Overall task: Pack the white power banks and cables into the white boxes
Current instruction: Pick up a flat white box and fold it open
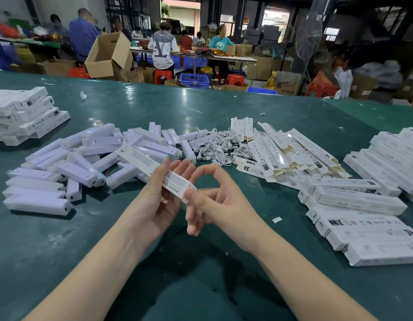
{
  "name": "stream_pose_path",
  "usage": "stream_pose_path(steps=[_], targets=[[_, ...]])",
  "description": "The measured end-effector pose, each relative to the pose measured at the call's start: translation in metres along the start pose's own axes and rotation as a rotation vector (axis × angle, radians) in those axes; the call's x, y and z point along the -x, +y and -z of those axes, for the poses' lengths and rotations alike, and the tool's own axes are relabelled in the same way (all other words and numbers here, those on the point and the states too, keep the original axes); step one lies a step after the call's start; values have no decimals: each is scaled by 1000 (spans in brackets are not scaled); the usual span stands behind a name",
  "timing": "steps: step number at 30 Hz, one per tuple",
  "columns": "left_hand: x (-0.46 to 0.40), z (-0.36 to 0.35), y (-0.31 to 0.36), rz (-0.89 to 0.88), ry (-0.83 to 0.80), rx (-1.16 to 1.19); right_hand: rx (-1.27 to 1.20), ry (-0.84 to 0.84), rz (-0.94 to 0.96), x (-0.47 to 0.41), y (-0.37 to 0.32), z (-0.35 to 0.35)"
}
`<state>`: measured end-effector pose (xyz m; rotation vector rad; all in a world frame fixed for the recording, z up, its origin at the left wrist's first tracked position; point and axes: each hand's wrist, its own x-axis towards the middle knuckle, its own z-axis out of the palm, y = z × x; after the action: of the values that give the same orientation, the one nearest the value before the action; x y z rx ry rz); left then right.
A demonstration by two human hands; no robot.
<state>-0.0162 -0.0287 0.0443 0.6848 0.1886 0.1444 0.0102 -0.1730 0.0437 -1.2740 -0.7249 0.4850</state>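
while the left hand (160,195) holds one long white box (152,169) across its palm with the fingers curled loosely under it, the right hand (210,200) pinches the near end of that same box, thumb on the end flap. the box sits up in the air, just over the green table (200,107), in front of the person.

it looks like the step now is closing the end flap, or maybe opening it. i cannot tell if anything is inside yet.

the loose white power banks (89,158) lie in a heap to the left. the white cables (214,147) sit in a tangle in the middle. flat unfolded boxes (291,151) lie just right of the cables, and made-up boxes (360,200) are stacked further right. another stack of boxes (24,114) sits far left.

the next move needs a steady thumb to tuck the flap in straight, so the thin card does not bend.
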Motion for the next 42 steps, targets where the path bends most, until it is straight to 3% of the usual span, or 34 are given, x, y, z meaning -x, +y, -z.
stream_pose_path(steps=[10,19,22,28,33,38,40,42], targets=[[4,0,4,39,-27,95,93,30,1,0,-2,1],[8,-1,4,80,-85,-12,260,80,31,0,1,6],[10,-2,1,116,-91,-72,415,181,-18,-1,3,9],[9,1,1,220,-89,-185,1042,268,-22,1,0,13],[7,6,-4,265,-185,-456,1082,151,-73,1,9,6],[3,5,-14,66,-87,-572,1049,99,-114,-2,18,13],[0,9,-11,-147,75,-774,1044,96,-121,-3,19,18],[-7,20,-2,-433,288,-1118,1021,114,-122,-3,19,24]])
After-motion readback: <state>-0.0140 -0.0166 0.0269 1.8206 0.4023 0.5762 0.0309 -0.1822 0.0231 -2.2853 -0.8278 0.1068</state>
